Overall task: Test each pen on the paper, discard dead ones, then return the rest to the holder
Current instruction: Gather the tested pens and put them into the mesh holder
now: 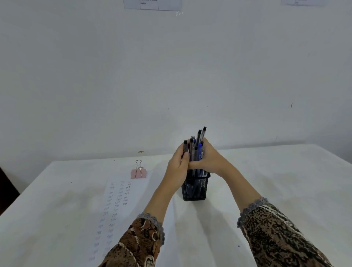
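fingers (185, 156) of left hand (178, 163) and right hand (207, 158) curled round pens (198, 144) | bundle in holder (194, 186) | paper (118, 205) left of holder | step: probably returning pens | next: let go

Left of the left hand (177, 163), near but apart: pink binder clip (138, 173) with silver wire handles, flat on the white table (266, 181). Behind that hand: plain white wall (171, 76). High above it, at the top edge: printed sheet (152, 4), cut off; second sheet (302, 2) far to the right.
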`<state>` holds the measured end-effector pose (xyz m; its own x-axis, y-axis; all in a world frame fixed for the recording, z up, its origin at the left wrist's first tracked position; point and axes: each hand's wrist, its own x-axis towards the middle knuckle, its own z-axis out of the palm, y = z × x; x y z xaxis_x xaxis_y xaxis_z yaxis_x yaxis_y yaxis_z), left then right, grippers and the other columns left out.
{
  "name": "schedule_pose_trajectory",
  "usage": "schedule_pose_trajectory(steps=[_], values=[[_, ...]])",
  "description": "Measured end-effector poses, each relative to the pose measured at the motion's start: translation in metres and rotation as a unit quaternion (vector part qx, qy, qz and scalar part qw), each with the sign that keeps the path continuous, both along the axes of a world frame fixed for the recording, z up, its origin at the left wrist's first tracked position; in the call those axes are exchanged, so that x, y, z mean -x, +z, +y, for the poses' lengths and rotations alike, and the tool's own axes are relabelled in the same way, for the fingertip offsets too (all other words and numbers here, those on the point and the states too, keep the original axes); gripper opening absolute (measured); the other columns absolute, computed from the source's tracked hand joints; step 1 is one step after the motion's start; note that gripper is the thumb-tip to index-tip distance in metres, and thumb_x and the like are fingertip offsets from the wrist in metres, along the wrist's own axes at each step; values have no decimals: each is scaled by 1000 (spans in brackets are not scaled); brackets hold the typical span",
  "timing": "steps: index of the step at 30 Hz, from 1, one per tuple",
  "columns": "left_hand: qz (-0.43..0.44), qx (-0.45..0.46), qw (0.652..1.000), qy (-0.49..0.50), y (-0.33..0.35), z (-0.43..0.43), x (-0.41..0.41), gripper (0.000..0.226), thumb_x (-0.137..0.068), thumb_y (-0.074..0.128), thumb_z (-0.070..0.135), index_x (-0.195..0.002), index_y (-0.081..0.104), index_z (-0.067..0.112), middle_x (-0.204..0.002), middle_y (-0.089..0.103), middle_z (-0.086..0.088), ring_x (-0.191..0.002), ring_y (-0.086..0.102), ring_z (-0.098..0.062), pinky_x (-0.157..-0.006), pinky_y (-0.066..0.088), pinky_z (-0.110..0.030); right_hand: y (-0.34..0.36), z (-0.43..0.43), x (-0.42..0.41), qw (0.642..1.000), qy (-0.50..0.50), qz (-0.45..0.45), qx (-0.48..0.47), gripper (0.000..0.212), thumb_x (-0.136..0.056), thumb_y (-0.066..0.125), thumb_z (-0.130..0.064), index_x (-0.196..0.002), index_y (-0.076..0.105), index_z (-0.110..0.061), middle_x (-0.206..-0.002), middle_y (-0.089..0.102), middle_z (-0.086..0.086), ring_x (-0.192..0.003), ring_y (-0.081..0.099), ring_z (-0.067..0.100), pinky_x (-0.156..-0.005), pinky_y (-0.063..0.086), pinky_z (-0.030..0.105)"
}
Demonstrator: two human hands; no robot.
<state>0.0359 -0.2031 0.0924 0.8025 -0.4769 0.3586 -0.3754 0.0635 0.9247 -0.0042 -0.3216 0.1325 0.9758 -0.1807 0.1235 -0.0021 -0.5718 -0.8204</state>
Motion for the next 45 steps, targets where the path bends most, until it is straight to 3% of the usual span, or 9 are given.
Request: schedule_pose_trajectory(steps=[5, 8, 10, 15, 21, 33, 35, 39, 45], values=[[49, 49, 997, -24, 5, -2, 3, 49, -100, 32, 12, -138, 25, 42, -134, 44, 13, -125, 45, -5, -104, 40, -26, -2, -2, 10, 996, 66, -29, -60, 104, -66, 82, -3, -140, 12, -26, -113, 48, -19, -95, 63, 2, -83, 51, 18], [12, 20, 1000, -19, 3, -3, 6, 39, -95, 47, 27, -127, 35, 46, -138, 41, 10, -127, 41, -4, -105, 38, -27, -1, -1, 12, 994, 92, -32, -53, 73, -73, 74, 6, -126, 32, -22, -104, 55, -9, -90, 63, 7, -76, 54, 21], [-16, 11, 1000, -6, 3, -4, 8, 36, -91, 52, 30, -118, 40, 51, -134, 43, 11, -123, 43, -2, -103, 40, -27, 5, 0, 13, 995, 101, -9, -15, 58, -73, 72, 7, -107, 41, -28, -97, 57, -3, -89, 61, 15, -77, 54, 26], [-17, 44, 999, 17, -3, -6, 8, 30, -96, 45, 27, -118, 47, 47, -135, 43, 15, -127, 40, -1, -108, 37, -33, 6, -10, 15, 987, 127, 18, -92, 95, -77, 68, 3, -144, 12, -33, -124, 44, -15, -102, 57, 4, -77, 50, 17], [-86, 3, 993, 78, -10, -9, 14, 37, -100, 36, 21, -136, 35, 29, -142, 37, 11, -131, 32, 1, -109, 27, -17, 5, 2, 8, 982, -14, -84, -171, 34, -100, 32, -40, -111, 61, -24, -112, 64, -7, -106, 58, 4, -93, 43, 22], [-54, 6, 996, 66, 4, -6, 19, 43, -100, 36, 24, -140, 28, 34, -143, 38, 11, -132, 38, -16, -111, 32, -39, 12, 3, 6, 968, -31, -222, -109, 33, -93, 34, 6, -105, 55, -17, -94, 61, -6, -83, 65, 14, -77, 51, 15], [-57, -1, 996, 71, 3, -6, 17, 40, -99, 35, 26, -133, 30, 48, -144, 40, 4, -133, 35, -32, -109, 31, -50, 12, 8, 7, 974, -22, -214, -70, 32, -90, 34, 8, -97, 55, -15, -91, 57, -8, -83, 60, 11, -74, 48, 10], [-63, -30, 995, 74, -1, -7, 17, 57, -96, 35, 28, -108, 12, 79, -156, 11, 3, -145, 7, -17, -116, 17, -49, 8, 9, 8, 990, 5, -143, 5, 23, -93, 43, -5, -88, 58, -22, -91, 52, -18, -90, 50, -1, -75, 39, 4], [-109, -18, 983, 150, 9, -3, 11, 32, -92, 33, 40, -119, 49, 43, -137, 43, 8, -131, 28, -8, -112, 22, -33, 18, -4, 8, 968, -39, -210, -130, 35, -87, 43, 11, -87, 64, -17, -90, 67, -4, -85, 65, 8, -80, 50, 18]])
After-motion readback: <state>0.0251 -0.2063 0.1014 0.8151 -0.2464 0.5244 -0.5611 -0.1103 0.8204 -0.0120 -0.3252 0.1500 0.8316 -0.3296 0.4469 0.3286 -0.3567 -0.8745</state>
